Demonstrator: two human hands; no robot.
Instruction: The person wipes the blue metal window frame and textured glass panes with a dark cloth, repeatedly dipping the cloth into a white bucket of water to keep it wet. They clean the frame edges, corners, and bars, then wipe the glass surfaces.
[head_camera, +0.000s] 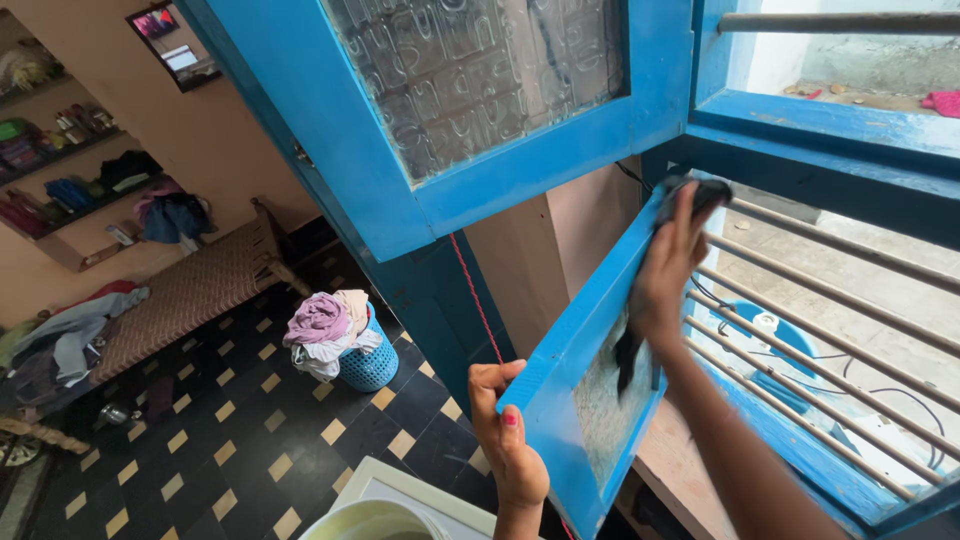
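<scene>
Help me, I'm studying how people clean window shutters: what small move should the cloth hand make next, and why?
Probably drag the dark cloth downward along the lower blue shutter. The right hand presses it at the frame's top corner, the glass below looks streaked, and the left hand already braces the shutter's outer edge.

Open blue window shutter (560, 370), dark cloth (690, 195)

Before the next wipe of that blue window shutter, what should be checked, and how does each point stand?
1. Left hand grips the lower shutter edge: ok.
2. Right hand presses the dark cloth on the shutter's top corner: ok.
3. Cloth tail hangs over the glass pane: ok.
4. Upper shutter swung clear overhead: ok.
5. Pane clean: cannot tell.
</scene>
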